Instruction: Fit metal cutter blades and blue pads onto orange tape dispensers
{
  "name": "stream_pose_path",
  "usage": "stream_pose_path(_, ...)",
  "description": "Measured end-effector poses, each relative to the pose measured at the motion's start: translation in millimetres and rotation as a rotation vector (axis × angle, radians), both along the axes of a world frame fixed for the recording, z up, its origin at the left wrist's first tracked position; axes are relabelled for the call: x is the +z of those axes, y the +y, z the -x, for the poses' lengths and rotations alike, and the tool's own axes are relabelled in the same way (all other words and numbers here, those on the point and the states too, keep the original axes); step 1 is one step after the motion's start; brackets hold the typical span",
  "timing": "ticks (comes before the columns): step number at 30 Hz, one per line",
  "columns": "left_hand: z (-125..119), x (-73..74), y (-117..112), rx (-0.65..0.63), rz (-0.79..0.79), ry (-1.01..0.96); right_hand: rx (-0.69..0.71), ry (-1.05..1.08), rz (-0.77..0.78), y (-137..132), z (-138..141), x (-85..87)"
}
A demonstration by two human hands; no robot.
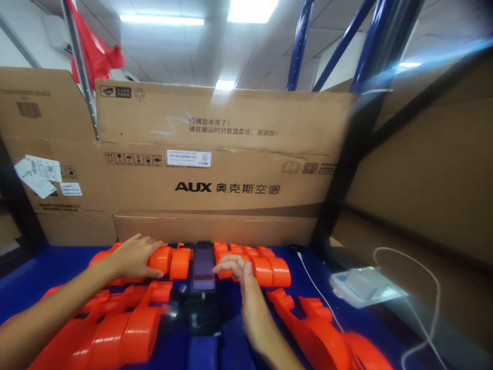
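Note:
My left hand (139,257) lies over the back-left row of orange curled plastic pieces (180,263), fingers stretched over the top and thumb apart in front. How firmly it touches them I cannot tell. My right hand (241,275) hovers between a phone-like dark screen (203,268) and the back-right orange curled pieces (271,271). Its fingers point left toward the screen, with the thumb raised, and nothing shows in them. Nearer me are more orange pieces at left (127,336) and right (327,334). Below the screen sits a blurred black holder (200,308).
Behind the blue surface (231,344) stands a large cardboard panel (223,139) with printed text. A white cable (314,280) runs along the right, near a white box-like item (365,285). Dark rack posts (346,169) frame the sides; a red cloth (94,49) hangs upper left.

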State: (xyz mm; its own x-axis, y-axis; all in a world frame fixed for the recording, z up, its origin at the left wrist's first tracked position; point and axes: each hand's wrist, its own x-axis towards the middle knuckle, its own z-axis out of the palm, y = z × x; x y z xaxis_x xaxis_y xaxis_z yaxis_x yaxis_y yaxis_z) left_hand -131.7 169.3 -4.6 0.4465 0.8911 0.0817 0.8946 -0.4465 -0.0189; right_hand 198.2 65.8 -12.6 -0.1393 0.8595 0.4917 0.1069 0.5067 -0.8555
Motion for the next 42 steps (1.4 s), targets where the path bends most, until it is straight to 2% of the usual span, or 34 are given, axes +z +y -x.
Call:
stream_pose_path(3,8.3,0.2,1.5,-0.011,0.026,-0.011,-0.007,0.005,0.005,-0.3,-0.1,-0.5)
stream_pose_path(7,36.9,8.8,-6.4,-0.044,0.089,-0.035,-0.015,0.007,0.015,-0.5,-0.2,-1.3)
stream_pose_path(10,54.5,8.9,-14.9,-0.058,0.128,-0.043,-0.022,0.003,0.017,0.2,-0.1,-1.4)
stream_pose_path(15,53.9,-3.0,-23.4,-0.030,0.053,-0.063,-0.030,0.002,-0.001,3.6,0.4,-3.2)
stream_pose_path(17,51.3,-1.5,-23.8,-0.023,0.009,-0.075,-0.040,0.007,-0.005,4.6,0.5,-4.6)
stream_pose_path(20,53.5,14.8,-22.3,-0.017,-0.051,-0.093,-0.046,0.001,0.000,5.4,0.4,-6.3)
stream_pose_path(24,54.9,54.0,-29.1,-0.058,-0.194,-0.102,-0.076,-0.008,-0.035,4.8,0.2,-4.1)
stream_pose_path(27,33.0,79.3,-51.9,-0.154,-0.297,-0.125,-0.075,-0.072,-0.080,3.1,0.8,0.8)
stream_pose_path(29,5.2,84.9,-72.9,-0.225,-0.287,-0.225,-0.056,-0.112,-0.082,2.3,1.9,2.9)
stream_pose_path(31,-27.5,78.9,-93.0,-0.369,-0.242,-0.336,-0.042,-0.091,-0.043,2.7,3.5,2.4)
stream_pose_path(35,-81.8,48.8,-119.3,-0.779,-0.137,-0.438,-0.010,0.059,0.124,6.8,5.8,-2.4)
stream_pose_path(36,-90.0,42.1,-122.8,-0.822,-0.087,-0.453,0.002,0.088,0.164,8.0,5.7,-3.1)
stream_pose_path(38,-99.6,31.9,-126.0,-0.827,-0.031,-0.474,0.023,0.135,0.224,10.3,4.4,-2.9)
stream_pose_path(40,-102.7,22.6,-124.4,-0.837,-0.002,-0.463,0.041,0.190,0.265,12.3,1.8,-0.9)
stream_pose_path(42,-104.4,8.9,-119.0,-0.803,0.020,-0.548,0.046,0.262,0.300,14.3,-1.7,1.7)
